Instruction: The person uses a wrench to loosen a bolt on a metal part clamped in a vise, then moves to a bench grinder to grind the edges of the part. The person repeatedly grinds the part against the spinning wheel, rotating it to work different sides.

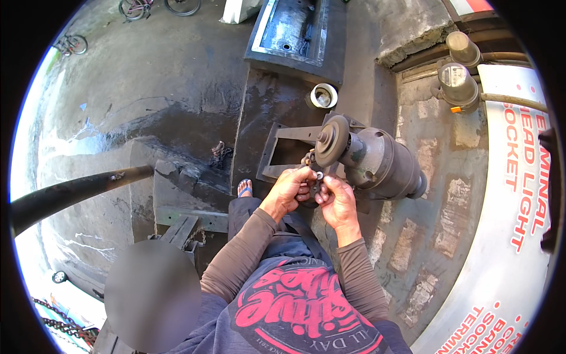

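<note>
My left hand and my right hand are close together at the middle of the view, fingers bent and pinched around a small shiny round metal piece with a dark center. They are just below the grinding wheel of a grinder with a large grey cylindrical motor, mounted on a metal frame. A darker part beneath my fingers is partly hidden, so I cannot make out its shape.
A metal trough and a white bucket stand ahead. A black pipe crosses at left, above a steel bracket. At right are two meters and a long printed sign. Bicycles stand far back.
</note>
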